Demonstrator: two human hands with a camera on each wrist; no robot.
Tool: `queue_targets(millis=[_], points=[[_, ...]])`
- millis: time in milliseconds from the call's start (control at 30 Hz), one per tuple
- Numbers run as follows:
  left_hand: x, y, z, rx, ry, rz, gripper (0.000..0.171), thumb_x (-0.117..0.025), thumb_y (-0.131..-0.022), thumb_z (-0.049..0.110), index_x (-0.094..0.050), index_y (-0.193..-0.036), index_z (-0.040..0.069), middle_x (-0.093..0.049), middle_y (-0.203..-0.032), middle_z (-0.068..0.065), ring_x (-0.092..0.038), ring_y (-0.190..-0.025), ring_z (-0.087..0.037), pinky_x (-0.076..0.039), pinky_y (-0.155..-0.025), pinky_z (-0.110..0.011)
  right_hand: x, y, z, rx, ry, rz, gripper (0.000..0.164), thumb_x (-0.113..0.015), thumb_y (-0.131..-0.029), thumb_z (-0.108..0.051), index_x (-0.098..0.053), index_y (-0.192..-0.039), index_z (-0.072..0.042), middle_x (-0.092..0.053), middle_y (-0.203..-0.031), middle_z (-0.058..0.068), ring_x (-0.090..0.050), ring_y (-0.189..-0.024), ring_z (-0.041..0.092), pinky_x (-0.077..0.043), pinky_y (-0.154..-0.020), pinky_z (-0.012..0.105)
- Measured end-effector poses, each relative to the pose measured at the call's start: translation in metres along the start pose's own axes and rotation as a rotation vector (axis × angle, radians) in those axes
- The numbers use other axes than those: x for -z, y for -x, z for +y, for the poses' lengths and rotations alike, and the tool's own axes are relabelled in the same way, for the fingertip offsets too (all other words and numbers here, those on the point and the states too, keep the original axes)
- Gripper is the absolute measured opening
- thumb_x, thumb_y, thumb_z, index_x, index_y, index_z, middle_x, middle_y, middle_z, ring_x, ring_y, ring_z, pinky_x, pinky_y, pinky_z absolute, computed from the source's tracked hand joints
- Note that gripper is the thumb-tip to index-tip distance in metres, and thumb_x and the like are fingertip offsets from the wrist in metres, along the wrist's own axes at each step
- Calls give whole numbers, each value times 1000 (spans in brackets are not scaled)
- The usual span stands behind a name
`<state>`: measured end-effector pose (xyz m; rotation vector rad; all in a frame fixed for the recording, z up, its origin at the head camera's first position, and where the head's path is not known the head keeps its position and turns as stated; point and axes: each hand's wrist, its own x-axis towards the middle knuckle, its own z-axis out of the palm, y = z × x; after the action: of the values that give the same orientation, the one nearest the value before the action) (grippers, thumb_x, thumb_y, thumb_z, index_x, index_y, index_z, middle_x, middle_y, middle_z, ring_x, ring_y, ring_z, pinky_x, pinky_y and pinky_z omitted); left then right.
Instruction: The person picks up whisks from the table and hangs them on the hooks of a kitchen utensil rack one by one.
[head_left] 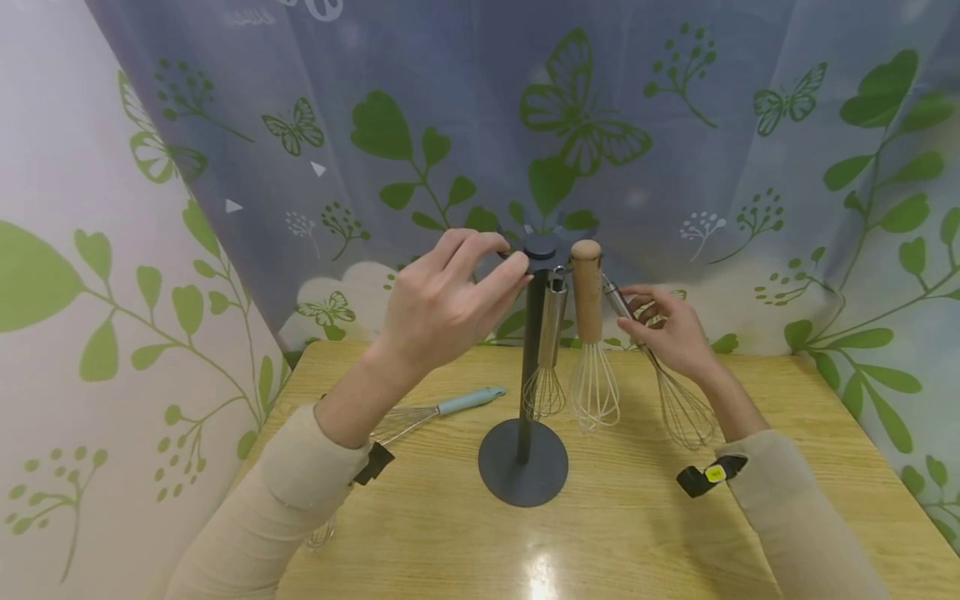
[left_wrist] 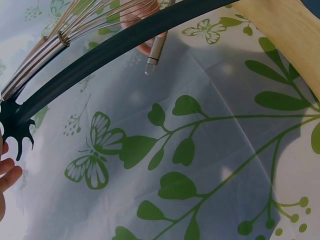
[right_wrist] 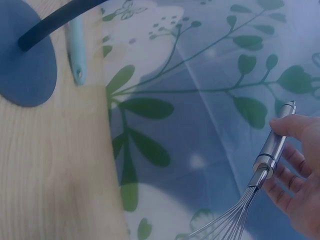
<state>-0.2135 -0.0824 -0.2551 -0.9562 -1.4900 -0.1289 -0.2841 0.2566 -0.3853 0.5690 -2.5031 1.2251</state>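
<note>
A dark stand [head_left: 531,358] with a round base and a hooked top stands upright on the table. My left hand [head_left: 450,292] pinches the rim of that top; its fingertips [left_wrist: 9,175] show beside the hooks in the left wrist view. A small metal-handled whisk [head_left: 552,321] and a wooden-handled whisk [head_left: 588,300] hang from the stand. My right hand [head_left: 670,327] holds a steel whisk [right_wrist: 271,145] by its handle, right of the hanging ones. This whisk is tilted, wires down and to the right in the head view, with its handle end close to the top.
A whisk with a light blue handle [head_left: 471,401] lies on the wooden table [head_left: 615,533], left of the stand. Wires of another whisk [head_left: 321,533] show partly under the left sleeve. A leaf-patterned curtain [head_left: 465,100] stands behind the table.
</note>
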Motion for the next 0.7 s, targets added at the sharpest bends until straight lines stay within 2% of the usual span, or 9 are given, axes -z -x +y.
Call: queue_targets(millis=[167, 500, 700], points=[[0, 0, 0, 1, 2, -2, 10, -74, -100, 22, -70, -100, 12, -70, -96, -10, -68, -84, -28, -60, -63, -33, 1, -2, -14, 45, -27, 47, 45, -73, -99, -7, -61, -142, -5, -65, -112, 17, -59, -86, -3, -53, -68, 14], [0, 2, 0, 1, 2, -8, 10, -73, -101, 21, -70, -100, 11, -70, -96, -11, -68, -84, -27, -60, -63, -32, 2, -3, -43, 163, -115, 139, 44, -74, -94, 5, -64, -136, 0, -63, -104, -11, -62, -86, 1, -54, -70, 13], [0, 1, -1, 1, 1, -7, 10, -73, -101, 21, -70, -100, 11, -69, -96, -11, -68, -84, -27, -60, -63, -32, 2, -3, -59, 227, -166, 171, 44, -73, -91, 11, -64, -134, 2, -64, -102, -17, -62, -84, 1, -53, -69, 13]])
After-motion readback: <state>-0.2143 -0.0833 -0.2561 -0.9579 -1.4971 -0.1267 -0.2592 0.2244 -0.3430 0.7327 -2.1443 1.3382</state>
